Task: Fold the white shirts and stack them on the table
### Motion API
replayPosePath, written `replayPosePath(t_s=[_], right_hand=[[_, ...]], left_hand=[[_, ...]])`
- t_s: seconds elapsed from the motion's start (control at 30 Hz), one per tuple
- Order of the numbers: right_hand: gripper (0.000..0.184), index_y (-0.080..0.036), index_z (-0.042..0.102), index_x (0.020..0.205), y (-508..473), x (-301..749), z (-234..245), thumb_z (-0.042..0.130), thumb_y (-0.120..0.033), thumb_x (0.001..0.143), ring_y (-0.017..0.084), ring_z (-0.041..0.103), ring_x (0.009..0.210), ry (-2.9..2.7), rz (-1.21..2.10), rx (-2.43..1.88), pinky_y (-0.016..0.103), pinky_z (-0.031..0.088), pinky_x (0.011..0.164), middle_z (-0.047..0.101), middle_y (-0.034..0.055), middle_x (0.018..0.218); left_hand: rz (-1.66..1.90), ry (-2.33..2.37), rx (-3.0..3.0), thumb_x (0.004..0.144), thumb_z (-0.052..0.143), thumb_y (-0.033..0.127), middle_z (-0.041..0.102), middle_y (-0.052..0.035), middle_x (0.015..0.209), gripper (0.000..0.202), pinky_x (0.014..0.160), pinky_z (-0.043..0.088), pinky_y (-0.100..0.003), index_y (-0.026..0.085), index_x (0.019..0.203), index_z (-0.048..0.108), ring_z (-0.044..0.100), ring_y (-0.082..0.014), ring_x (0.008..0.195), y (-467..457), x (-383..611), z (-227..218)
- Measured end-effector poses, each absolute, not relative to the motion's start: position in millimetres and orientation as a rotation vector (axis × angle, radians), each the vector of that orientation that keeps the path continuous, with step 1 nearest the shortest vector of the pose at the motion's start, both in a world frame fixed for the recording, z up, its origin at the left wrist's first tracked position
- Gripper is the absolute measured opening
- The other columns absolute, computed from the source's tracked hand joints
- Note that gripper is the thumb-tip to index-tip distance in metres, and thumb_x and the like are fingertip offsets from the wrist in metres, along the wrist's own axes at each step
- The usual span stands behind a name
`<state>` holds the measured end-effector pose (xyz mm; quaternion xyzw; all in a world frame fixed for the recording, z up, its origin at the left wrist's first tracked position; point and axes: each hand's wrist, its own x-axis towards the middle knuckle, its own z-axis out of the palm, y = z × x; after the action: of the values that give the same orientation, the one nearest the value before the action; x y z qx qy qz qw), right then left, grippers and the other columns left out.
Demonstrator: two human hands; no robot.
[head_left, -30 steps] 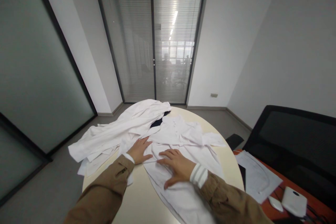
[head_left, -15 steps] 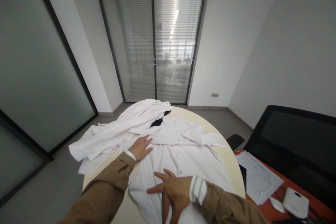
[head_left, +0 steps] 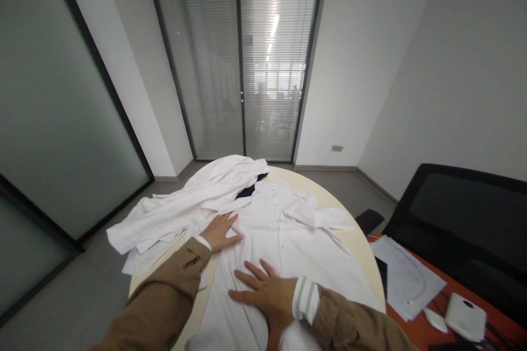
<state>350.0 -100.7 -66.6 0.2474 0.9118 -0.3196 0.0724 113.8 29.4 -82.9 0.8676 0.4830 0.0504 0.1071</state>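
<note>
My left hand (head_left: 220, 232) lies flat with its fingers apart on the left side of a white button-front shirt (head_left: 284, 247), near the shirt's upper body. My right hand (head_left: 267, 296) presses open on the lower front of the same shirt, close to the table's near edge. The shirt is spread out with its collar to the far side, and its lower end is hidden behind my right arm. Beyond my left hand, a rumpled pile of white cloth (head_left: 181, 214) overlaps the shirt and hangs past the round cream table (head_left: 354, 247). A dark garment (head_left: 249, 191) shows between them.
To the right stands an orange desk (head_left: 415, 296) holding papers (head_left: 405, 277), a white mouse (head_left: 434, 320) and a white device (head_left: 465, 317). A black mesh chair (head_left: 465, 214) stands behind it. A glass door with blinds (head_left: 236, 71) is ahead.
My right hand has slid toward me down the shirt front, and the shirt now lies flatter and more spread out. My left hand has barely moved.
</note>
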Motion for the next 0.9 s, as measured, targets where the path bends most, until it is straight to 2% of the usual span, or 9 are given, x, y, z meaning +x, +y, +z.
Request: replayPosePath(t_s=[0.07,0.17,0.23,0.33,0.4,0.47,0.57,0.7,0.9], right_hand=[[0.127,-0.044,0.016,0.153,-110,349,-67,0.088,-0.059,0.049,0.044,-0.004,0.147,2.819,-0.948,0.703,0.074,-0.005,0.108,0.001,0.0079,0.164],[0.117,-0.045,0.023,0.151,-116,348,-57,0.086,-0.06,0.053,0.045,0.005,0.147,2.866,-0.966,0.689,0.072,0.006,0.11,0.011,0.0067,0.164],[0.111,-0.044,0.03,0.149,-112,349,-47,0.084,-0.063,0.055,0.044,0.02,0.144,2.894,-0.989,0.696,0.066,0.015,0.111,0.025,0.0067,0.161],[0.093,-0.038,0.039,0.147,-96,357,-37,0.075,-0.065,0.067,0.036,0.04,0.135,3.005,-0.962,0.871,0.055,0.026,0.11,0.043,0.0085,0.151],[0.088,-0.033,0.036,0.15,-80,366,-37,0.066,-0.067,0.075,0.035,0.035,0.138,3.011,-0.852,1.148,0.055,0.025,0.111,0.038,0.0122,0.154],[0.092,-0.031,0.026,0.154,-64,378,-43,0.06,-0.07,0.078,0.038,0.018,0.146,2.916,-0.734,1.409,0.06,0.017,0.114,0.021,0.0131,0.161],[0.108,-0.03,0.013,0.157,-46,395,-55,0.061,-0.077,0.071,0.041,-0.004,0.148,2.706,-0.708,1.572,0.066,0.004,0.114,0.0,0.0115,0.164],[0.13,-0.026,0.009,0.157,-34,409,-66,0.073,-0.076,0.056,0.041,-0.012,0.147,2.541,-0.793,1.572,0.064,-0.005,0.114,-0.003,0.0132,0.164],[0.129,-0.032,0.021,0.155,-30,414,-62,0.081,-0.069,0.048,0.042,-0.014,0.146,2.517,-0.869,1.524,0.067,-0.007,0.112,-0.002,0.013,0.164]], left_hand=[[0.175,1.47,2.55,0.09,0.043,0.062,0.035,-0.0181,0.155,0.078,0.117,0.022,-0.046,0.011,0.15,0.037,0.033,-0.0314,0.142,30,118,-84],[0.187,1.545,2.57,0.092,0.042,0.056,0.039,-0.0184,0.152,0.071,0.116,0.024,-0.048,0.012,0.148,0.04,0.037,-0.0312,0.14,29,124,-88],[0.191,1.576,2.592,0.089,0.048,0.056,0.038,-0.0187,0.153,0.072,0.116,0.023,-0.05,0.013,0.147,0.041,0.036,-0.0329,0.14,27,127,-92],[0.207,1.577,2.626,0.084,0.057,0.055,0.038,-0.019,0.153,0.074,0.116,0.022,-0.052,0.015,0.145,0.045,0.034,-0.0348,0.14,24,128,-96],[0.213,1.54,2.649,0.081,0.061,0.055,0.038,-0.0188,0.152,0.074,0.116,0.021,-0.053,0.017,0.143,0.047,0.034,-0.0354,0.14,23,128,-95],[0.215,1.478,2.661,0.079,0.065,0.054,0.04,-0.0181,0.151,0.074,0.116,0.023,-0.053,0.018,0.142,0.049,0.037,-0.0351,0.138,23,128,-92],[0.292,1.464,2.664,0.08,0.066,0.046,0.044,-0.0142,0.149,0.062,0.112,0.031,-0.049,0.021,0.136,0.055,0.04,-0.0327,0.135,23,126,-83],[0.495,1.796,2.618,0.085,0.059,0.027,0.043,-0.0127,0.147,0.043,0.108,0.037,-0.045,0.023,0.127,0.062,0.04,-0.0322,0.132,25,117,-72],[0.416,2.028,2.352,0.092,0.04,0.017,0.064,-0.0103,0.121,0.042,0.092,0.047,-0.038,0.025,0.128,0.06,0.06,-0.027,0.109,29,91,-51]])
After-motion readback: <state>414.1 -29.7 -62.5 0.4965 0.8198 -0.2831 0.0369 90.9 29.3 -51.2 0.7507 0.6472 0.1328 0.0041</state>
